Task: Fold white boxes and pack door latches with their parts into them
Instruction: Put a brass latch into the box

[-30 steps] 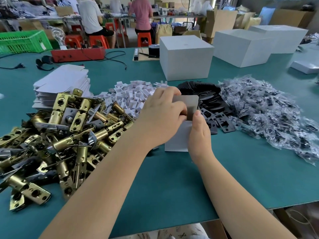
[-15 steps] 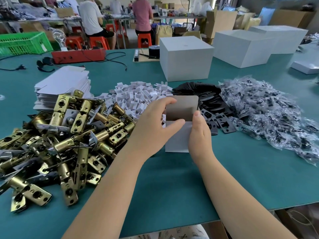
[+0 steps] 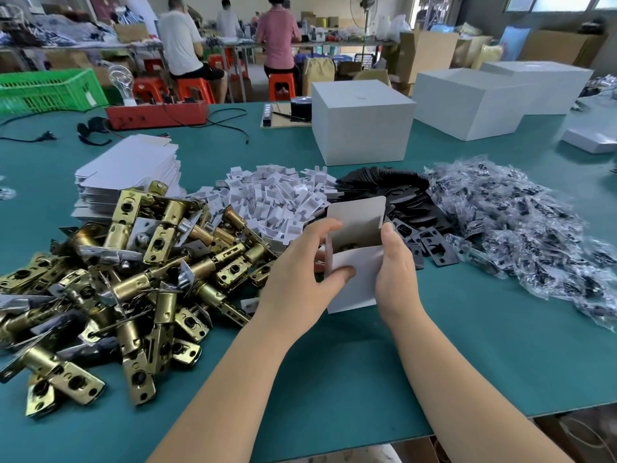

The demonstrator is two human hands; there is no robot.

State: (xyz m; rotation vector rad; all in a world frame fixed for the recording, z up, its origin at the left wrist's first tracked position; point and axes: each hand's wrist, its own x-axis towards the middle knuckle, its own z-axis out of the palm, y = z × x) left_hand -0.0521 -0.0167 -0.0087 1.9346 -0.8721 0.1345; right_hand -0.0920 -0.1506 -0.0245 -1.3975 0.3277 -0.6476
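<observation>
One small white box (image 3: 354, 279), lid up, was held by two hands: left hand (image 3: 293, 262), right hand (image 3: 395, 265); perhaps something dark lay inside.

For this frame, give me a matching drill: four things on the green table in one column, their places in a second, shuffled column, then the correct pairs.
Things:
1. small white box
2. brass door latches
3. clear plastic bags of parts
4. stack of flat white cardboard

Places:
A. heaped at the table's right side
B. held between the left hand and right hand, top flap open
C. piled at the near left
D. behind the latch pile, far left

Pairs: 1-B, 2-C, 3-A, 4-D
</observation>
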